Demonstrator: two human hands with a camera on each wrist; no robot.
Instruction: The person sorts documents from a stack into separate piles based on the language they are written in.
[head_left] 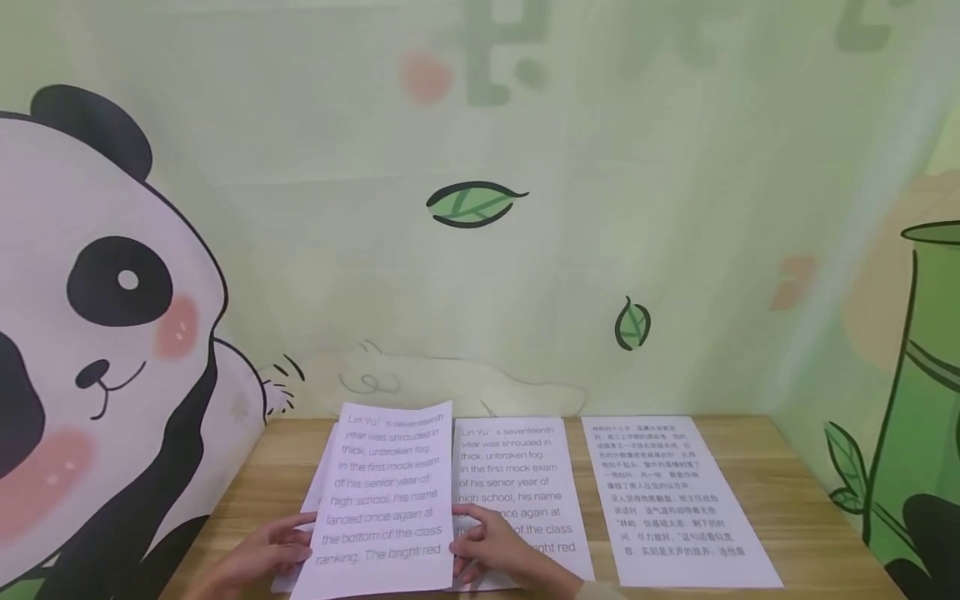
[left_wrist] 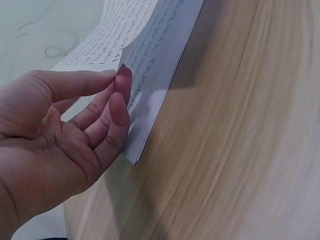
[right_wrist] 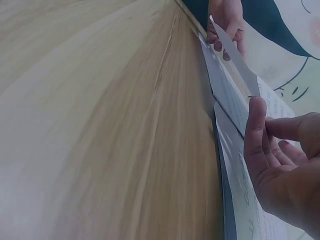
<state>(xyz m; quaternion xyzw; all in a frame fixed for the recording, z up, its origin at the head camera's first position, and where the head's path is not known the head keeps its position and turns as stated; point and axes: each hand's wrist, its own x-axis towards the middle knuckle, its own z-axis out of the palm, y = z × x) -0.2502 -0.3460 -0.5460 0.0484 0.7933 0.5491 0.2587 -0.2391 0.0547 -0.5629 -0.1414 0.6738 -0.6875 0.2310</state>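
"What's the biggest thing before you?"

"A printed backdrop [head_left: 337,292] with a panda on it, rising behind a wood-grained table [head_left: 832,533]."

"And on the table?"

"Paper, side by side. A page of Chinese text [head_left: 675,508] lies flat on my right, apart from the rest. In the middle is an English page [head_left: 517,467], its lower left part behind my fingers. On my left, more paper [head_left: 324,471] lies on the tabletop, mostly covered."

"Covered by what?"

"By the sheet I'm holding [head_left: 386,483], raised and slightly bowed above it, English text facing me. Its wording matches the middle page."

"How do your hands hold it?"

"One at each side, low down. My left hand [head_left: 262,554] pinches the left edge, thumb against fingers. My right hand [head_left: 495,542] is at the right edge; its contact is partly hidden, but I believe thumb and fingers nip it there."

"How far along are you?"

"Picking up is done, I'd judge: the sheet is off the table. Setting it down is left, since both hands have it in the air."
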